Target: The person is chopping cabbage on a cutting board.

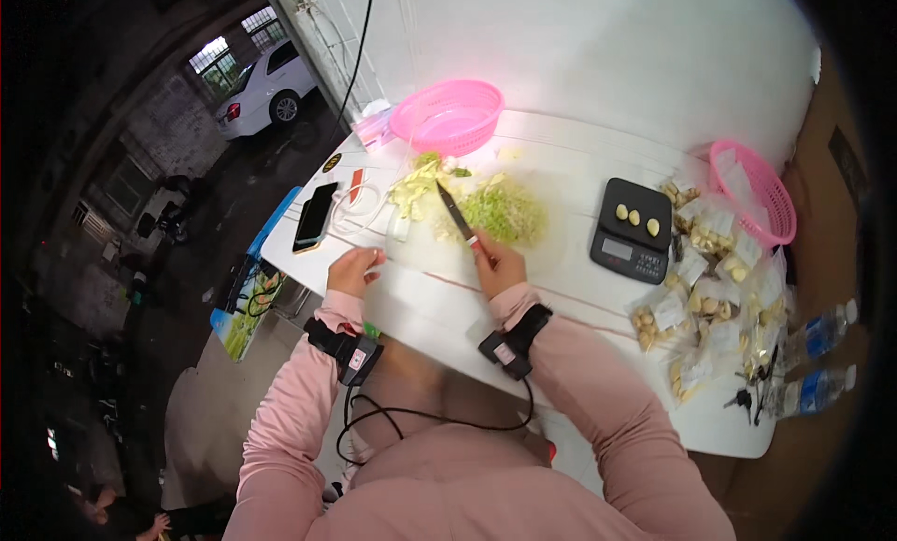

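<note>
My right hand grips a small knife with a red-brown handle, its blade pointing away from me over pale peelings and chopped pale-green shreds on a translucent board. My left hand is at the table's front edge, fingers loosely curled and apart, with nothing visible in it. Beyond it lie a phone and a white cable. Right of the shreds, a black scale carries three peeled cloves. Both wrists wear black strapped devices joined to a cable.
Pink baskets stand at the back and right of the white table, beside several small bags, keys and two bottles. A white car is at upper left; another person is at lower left.
</note>
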